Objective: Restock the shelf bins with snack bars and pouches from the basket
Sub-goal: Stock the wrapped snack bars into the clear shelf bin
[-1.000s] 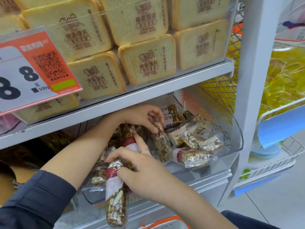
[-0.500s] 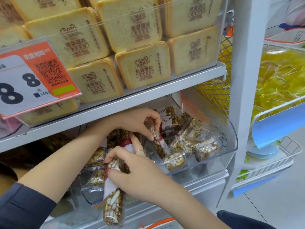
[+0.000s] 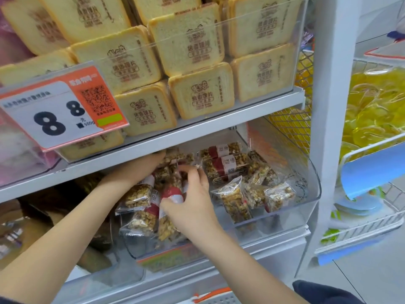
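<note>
Your right hand [image 3: 192, 207] pinches a red-banded snack bar [image 3: 173, 195], steadying it upright | your left hand [image 3: 144, 166] reaches behind it, grip hidden, cannot tell | bars pile inside the clear bin [image 3: 311, 194], loose ones right of your grip.

Nut bars [image 3: 228, 165] are being kept in a clear bin [image 3: 311, 194] on the lower shelf, stacked at the back and lying loose at the front right. Toast-slice packs [image 3: 203, 97] are being held in the bin on the shelf above. A price tag [image 3: 61, 110] is being displayed at the upper shelf's front left.
</note>
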### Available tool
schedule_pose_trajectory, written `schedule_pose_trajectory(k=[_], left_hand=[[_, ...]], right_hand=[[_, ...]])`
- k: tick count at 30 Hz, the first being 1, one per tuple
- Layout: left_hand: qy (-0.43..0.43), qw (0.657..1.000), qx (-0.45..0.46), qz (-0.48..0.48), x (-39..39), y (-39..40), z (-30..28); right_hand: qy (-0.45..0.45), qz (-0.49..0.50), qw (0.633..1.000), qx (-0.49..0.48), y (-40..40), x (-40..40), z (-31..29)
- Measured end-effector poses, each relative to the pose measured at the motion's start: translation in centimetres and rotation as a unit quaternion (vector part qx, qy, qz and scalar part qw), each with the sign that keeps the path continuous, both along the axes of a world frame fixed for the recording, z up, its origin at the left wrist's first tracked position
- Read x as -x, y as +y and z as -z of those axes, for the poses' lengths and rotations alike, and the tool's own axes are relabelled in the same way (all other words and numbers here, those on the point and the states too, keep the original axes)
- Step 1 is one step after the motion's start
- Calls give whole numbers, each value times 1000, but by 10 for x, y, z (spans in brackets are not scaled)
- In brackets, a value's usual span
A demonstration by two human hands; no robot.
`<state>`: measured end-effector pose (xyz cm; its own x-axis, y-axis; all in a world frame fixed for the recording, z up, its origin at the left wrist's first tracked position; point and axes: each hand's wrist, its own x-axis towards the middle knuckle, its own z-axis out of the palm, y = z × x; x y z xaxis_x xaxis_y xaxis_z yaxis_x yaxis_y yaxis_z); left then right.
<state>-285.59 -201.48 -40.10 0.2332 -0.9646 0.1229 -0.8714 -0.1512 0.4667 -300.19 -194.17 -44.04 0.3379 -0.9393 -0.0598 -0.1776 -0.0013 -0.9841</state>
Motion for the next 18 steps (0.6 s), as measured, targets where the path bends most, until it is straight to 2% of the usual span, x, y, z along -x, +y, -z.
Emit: schedule_pose_trajectory(k=[1,3,5,7,9,11,14,17,18], left_hand=[[-61,998,16,-17,-1,8,-3],[-132,990,-35,-27,-1,21,-4],[-144,988,-59,-21,0,28,-7],[-115,993,-14,-7,9,42,-10],[-132,990,27,33,19,64,-7],[-191,977,-14,89,26,78,0],[-149,978,-99,108,18,68,0],[-206,954,-181,121,16,58,-1],[-228,946,-195,118,19,57,0]], right_hand=[[3,29,999,13,-3,-4,1],[9,81,996,40,-15,-13,3],[-14,107,993,48,-30,-22,5],[-49,92,993,61,-46,-30,9],[-68,63,993,66,-57,-35,10],[-110,37,993,6,-65,-35,6],[-177,33,973,-144,-76,-29,-6],[-227,20,952,-203,-80,-18,-10],[-219,15,954,-203,-76,-14,-11]])
